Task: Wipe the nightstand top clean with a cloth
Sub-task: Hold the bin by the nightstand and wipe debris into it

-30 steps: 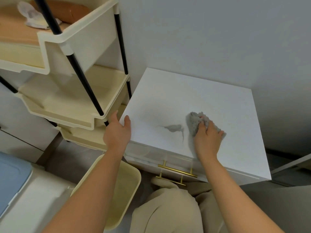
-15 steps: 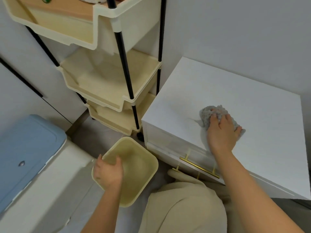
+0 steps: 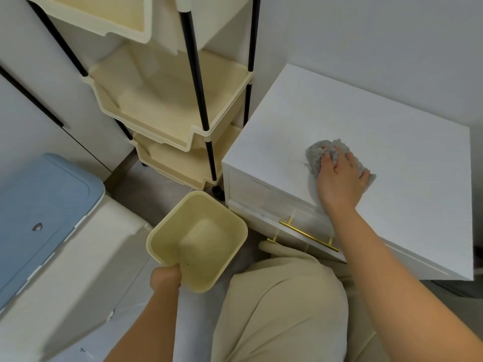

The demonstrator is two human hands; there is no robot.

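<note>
One wide-angle camera, worn on the person's head, gives the only view. It looks forward and steeply down from close above, with both forearms entering from the bottom edge. The right hand point(image 3: 339, 176) grips the cloth point(image 3: 317, 152) on the nightstand point(image 3: 366, 113), right of centre. Left of that grip and nearer the lens, the left hand point(image 3: 165, 278) holds the bin point(image 3: 198, 246) by its rim. Beyond the bin grip, the shelf rack point(image 3: 167, 111) runs off the top edge.

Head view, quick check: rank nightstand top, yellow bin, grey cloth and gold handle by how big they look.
nightstand top
yellow bin
grey cloth, partly hidden under the right hand
gold handle, similar in length but much thinner
</note>
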